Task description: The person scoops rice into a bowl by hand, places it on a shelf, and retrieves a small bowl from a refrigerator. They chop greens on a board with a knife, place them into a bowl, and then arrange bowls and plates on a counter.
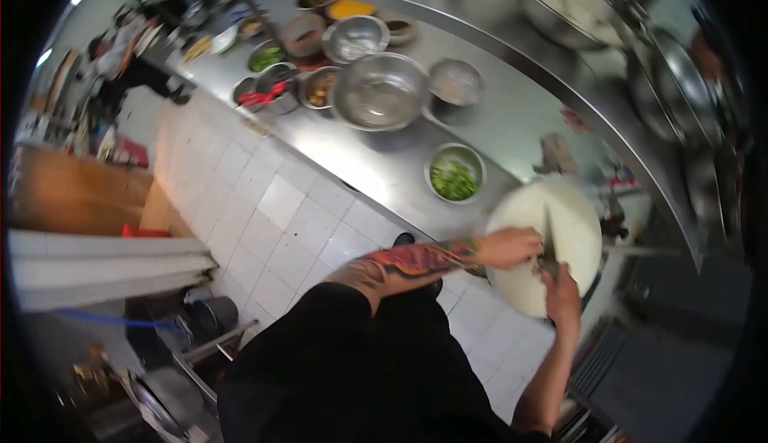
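Observation:
A round white cutting board (512, 291) lies at the right end of the steel counter. My right hand (562, 291) is closed round the handle of a kitchen knife (549, 231), whose blade points away from me across the board. Beside the blade, my left hand (512, 248) rests over the board with its fingers curled together; what they hold, if anything, is hidden. Small brownish bits (536, 267) show between the hands, too blurred to name. Left of the board stands a steel bowl of chopped greens (454, 179).
A large steel bowl (380, 95), a smaller steel bowl (356, 39) and several ingredient containers stand along the counter (336, 155). A steel shelf (512, 47) overhangs it, carrying a wide bowl (560, 11). Another person (128, 55) stands at far left. Tiled floor (280, 203) lies below.

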A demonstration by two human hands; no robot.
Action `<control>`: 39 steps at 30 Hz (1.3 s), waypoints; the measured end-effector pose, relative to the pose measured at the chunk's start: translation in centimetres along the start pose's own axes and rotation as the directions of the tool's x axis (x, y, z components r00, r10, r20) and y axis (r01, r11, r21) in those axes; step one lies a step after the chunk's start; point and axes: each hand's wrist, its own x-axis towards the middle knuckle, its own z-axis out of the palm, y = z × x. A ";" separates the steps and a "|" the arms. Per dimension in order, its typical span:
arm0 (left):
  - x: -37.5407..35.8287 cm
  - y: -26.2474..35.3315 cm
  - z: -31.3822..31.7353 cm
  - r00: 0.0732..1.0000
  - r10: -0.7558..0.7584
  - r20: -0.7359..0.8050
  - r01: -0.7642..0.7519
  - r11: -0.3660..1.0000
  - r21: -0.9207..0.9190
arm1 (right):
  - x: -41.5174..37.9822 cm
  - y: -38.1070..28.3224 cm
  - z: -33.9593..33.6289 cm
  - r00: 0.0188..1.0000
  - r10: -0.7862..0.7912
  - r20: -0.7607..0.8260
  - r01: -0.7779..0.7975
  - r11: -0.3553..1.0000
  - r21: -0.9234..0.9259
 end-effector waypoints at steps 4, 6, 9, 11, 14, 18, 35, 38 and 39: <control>-0.4 3.3 -3.6 0.970 -0.145 -0.198 0.116 0.982 -0.150 | -0.7 1.0 -0.7 0.990 0.096 -0.104 -0.091 0.995 0.046; -2.8 3.2 -5.8 0.895 -0.243 -0.374 0.149 0.953 -0.264 | 1.4 4.7 3.7 0.885 -0.142 -0.444 0.054 0.977 -0.205; -13.4 3.3 -14.5 0.786 -0.502 -0.361 0.256 0.796 -0.549 | 2.5 6.4 7.1 0.899 -0.058 -0.433 -0.082 0.951 -0.298; -24.9 2.5 -21.7 0.713 -0.660 -0.237 0.322 0.608 -0.726 | 2.1 6.9 7.8 0.888 -0.101 -0.449 -0.090 0.919 -0.384; -45.5 -0.8 -34.3 0.618 -0.786 0.007 0.284 0.215 -0.934 | 1.6 2.0 9.6 0.802 -0.107 -0.588 -0.248 0.836 -0.490; -66.4 -11.8 -37.4 0.180 -0.817 -0.548 0.952 0.003 0.307 | -1.0 -16.3 20.3 0.947 -0.288 -0.139 0.209 0.887 -0.412; -51.9 -27.0 -37.8 0.039 -0.758 -0.651 0.879 0.336 -0.338 | 33.7 -40.0 52.8 0.897 -0.068 -0.437 0.111 0.991 0.074; -53.3 -23.2 -38.0 0.039 -0.743 -0.668 0.825 0.401 -0.398 | 33.5 -39.2 51.2 0.879 -0.096 -0.466 0.150 0.985 0.080; -52.8 -22.5 -36.8 0.042 -0.748 -0.662 0.826 0.399 -0.398 | 33.3 -38.6 50.6 0.874 -0.102 -0.475 0.159 0.984 0.080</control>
